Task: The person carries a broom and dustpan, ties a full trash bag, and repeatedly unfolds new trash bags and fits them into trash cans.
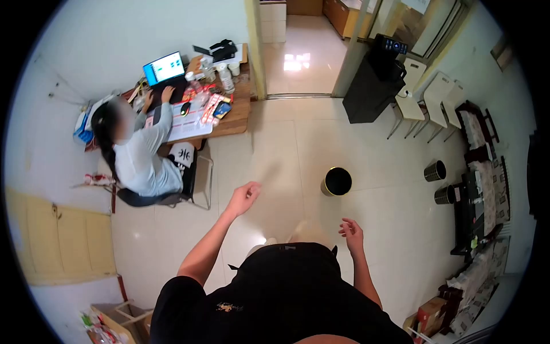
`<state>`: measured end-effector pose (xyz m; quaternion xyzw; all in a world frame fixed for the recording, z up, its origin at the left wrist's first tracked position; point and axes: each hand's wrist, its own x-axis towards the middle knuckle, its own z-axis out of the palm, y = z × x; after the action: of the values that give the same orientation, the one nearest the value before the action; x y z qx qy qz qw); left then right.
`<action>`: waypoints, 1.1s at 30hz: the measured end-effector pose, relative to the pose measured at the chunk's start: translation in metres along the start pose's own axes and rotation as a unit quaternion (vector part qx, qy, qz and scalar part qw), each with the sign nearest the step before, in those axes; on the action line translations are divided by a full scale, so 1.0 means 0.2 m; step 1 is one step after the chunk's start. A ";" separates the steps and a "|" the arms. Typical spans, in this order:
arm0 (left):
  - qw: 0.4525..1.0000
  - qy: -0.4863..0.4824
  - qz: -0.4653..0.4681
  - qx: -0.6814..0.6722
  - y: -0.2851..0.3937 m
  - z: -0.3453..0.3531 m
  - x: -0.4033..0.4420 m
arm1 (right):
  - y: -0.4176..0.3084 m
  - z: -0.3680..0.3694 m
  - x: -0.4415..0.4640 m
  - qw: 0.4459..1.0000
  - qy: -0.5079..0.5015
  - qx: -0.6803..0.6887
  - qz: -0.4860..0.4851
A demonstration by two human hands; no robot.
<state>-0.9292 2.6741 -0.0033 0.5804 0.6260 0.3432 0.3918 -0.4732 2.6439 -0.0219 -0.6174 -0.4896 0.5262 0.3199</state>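
Note:
My left hand (244, 198) is held out over the floor in front of me, with its fingers loosely curled in and nothing seen in them. My right hand (352, 233) hangs in the air at my right, its fingers slightly apart and holding nothing. Beyond my right hand and not touching it, a round black waste bin (337, 182) with a gold rim stands upright on the tiled floor. Its inside looks dark.
At the left a person (140, 160) sits with both hands at a laptop (164, 69) on a cluttered wooden desk (238, 119). A black cabinet (369, 92), white chairs (431, 100) and two more bins (435, 171) stand at the right. A doorway (301, 63) opens ahead.

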 end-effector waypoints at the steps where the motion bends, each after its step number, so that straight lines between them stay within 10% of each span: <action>1: 1.000 -0.001 0.003 -0.005 0.03 -0.03 0.18 | -0.02 0.01 0.12 1.000 0.006 0.012 0.001; 9: 0.996 -0.005 -0.082 0.019 -0.04 -0.03 1.45 | -0.17 -0.02 1.61 0.998 0.007 0.061 0.031; 16: 0.987 0.027 -0.156 -0.018 0.03 -0.14 2.35 | -1.27 0.01 3.20 0.993 -0.059 0.050 -0.088; 24: 0.985 0.069 -0.146 -0.065 -0.27 -0.32 3.79 | -1.76 0.17 4.64 0.992 -0.059 -0.007 -0.111; 33: 0.997 0.051 -0.007 -0.054 0.12 -0.81 5.97 | -2.15 0.17 5.66 1.000 -0.005 0.030 -0.007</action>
<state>-1.0851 3.8689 -0.0173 0.5360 0.6297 0.4024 0.3927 -0.6588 3.8415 -0.0189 -0.6012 -0.4797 0.5415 0.3394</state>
